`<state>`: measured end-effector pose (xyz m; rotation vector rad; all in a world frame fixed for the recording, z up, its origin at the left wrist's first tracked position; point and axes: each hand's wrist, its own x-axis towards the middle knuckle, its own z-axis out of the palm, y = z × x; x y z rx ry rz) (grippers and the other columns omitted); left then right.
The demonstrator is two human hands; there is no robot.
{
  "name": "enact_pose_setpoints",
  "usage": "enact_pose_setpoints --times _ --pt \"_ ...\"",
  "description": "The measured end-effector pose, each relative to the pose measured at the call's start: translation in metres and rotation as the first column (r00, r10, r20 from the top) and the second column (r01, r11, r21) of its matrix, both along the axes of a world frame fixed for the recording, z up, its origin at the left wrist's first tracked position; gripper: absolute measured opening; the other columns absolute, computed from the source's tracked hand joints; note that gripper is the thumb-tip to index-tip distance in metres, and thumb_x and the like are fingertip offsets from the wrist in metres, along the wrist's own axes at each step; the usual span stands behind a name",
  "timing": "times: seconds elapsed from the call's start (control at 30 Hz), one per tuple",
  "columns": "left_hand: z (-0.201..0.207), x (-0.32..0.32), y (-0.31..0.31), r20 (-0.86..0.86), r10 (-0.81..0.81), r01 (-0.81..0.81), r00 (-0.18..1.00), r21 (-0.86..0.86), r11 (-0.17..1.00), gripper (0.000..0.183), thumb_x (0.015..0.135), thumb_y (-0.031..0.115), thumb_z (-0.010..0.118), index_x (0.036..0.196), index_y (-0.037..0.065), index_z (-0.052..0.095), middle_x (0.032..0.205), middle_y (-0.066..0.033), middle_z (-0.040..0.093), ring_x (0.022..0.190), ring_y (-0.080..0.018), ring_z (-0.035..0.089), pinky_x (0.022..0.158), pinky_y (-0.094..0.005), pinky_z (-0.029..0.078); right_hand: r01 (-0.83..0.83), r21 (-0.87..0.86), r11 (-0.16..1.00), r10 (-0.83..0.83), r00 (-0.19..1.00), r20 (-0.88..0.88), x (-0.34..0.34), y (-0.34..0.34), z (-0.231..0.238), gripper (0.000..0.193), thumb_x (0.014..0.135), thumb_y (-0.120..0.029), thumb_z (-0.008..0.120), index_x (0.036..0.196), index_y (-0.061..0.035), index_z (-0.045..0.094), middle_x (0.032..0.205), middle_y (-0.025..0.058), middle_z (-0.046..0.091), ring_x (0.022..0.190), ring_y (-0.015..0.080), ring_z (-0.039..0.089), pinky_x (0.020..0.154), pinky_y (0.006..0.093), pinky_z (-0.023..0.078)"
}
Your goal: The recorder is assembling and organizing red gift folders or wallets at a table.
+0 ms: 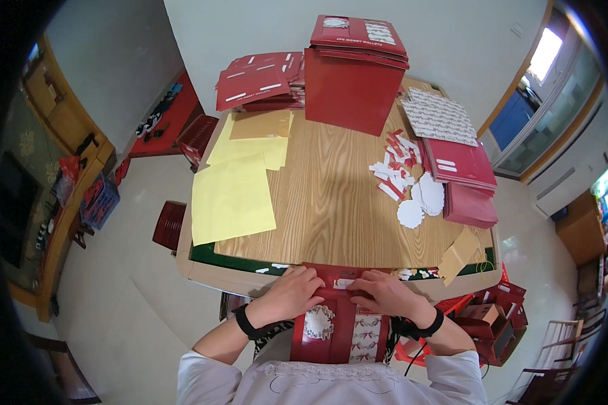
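Observation:
A red card wallet pack [332,344] leans between the table's near edge and my lap, its top part lying over the edge. It carries a white scalloped paper ornament [319,322] and a strip printed with bows [365,337]. My left hand [292,291] is closed on the pack's upper left, fingers curled over the card. On the upper right, my right hand [384,294] is closed with its fingertips pressed on the card. A small white label or slot [344,283] shows between the two hands, beside the right fingertips. Both thumbs are partly hidden.
On the wooden table [324,202] stand a tall red stack [351,88], red card sheets [260,77], yellow papers [234,199] and a white patterned stack [440,116]. Right of centre lie red and white strips [393,169], scalloped white cutouts [428,194] and tan paper [460,254].

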<state>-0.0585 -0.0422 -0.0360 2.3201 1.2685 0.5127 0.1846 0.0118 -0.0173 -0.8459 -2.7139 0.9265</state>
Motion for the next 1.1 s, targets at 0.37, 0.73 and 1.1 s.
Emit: enact_pose_setpoints --times 0.37,0.73,1.1 --pt "0.011 -0.002 -0.012 -0.081 0.218 -0.215 0.973 0.050 0.975 0.032 0.072 0.025 0.068 0.096 0.005 0.058 0.093 -0.0089 0.049 0.095 -0.0254 0.046 0.082 -0.0361 0.037 -0.002 0.040 0.999 0.003 1.000 -0.025 -0.002 -0.001 0.004 0.028 0.076 -0.022 0.064 0.098 -0.0044 0.059 0.087 0.0120 0.053 0.085 0.0287 0.053 0.076 0.0363 0.045" --pt "0.001 -0.006 -0.008 -0.042 0.170 -0.167 0.985 0.069 0.984 0.028 0.072 0.023 0.070 0.089 0.004 0.060 0.087 -0.0092 0.052 0.089 -0.0273 0.050 0.081 -0.0374 0.040 -0.011 0.065 0.998 0.013 0.999 -0.037 -0.001 -0.001 -0.001 0.027 0.078 -0.022 0.063 0.098 -0.0046 0.059 0.087 0.0116 0.053 0.085 0.0278 0.054 0.075 0.0356 0.045" --pt "0.005 -0.003 -0.009 0.186 0.368 -0.349 0.911 -0.124 0.929 0.034 0.072 0.019 0.071 0.097 0.004 0.054 0.089 -0.0128 0.054 0.087 -0.0292 0.054 0.076 -0.0371 0.044 -0.002 0.057 0.998 0.002 1.000 0.006 0.001 0.000 -0.001 0.027 0.078 -0.023 0.064 0.099 -0.0061 0.060 0.087 0.0101 0.054 0.084 0.0264 0.055 0.073 0.0350 0.046"
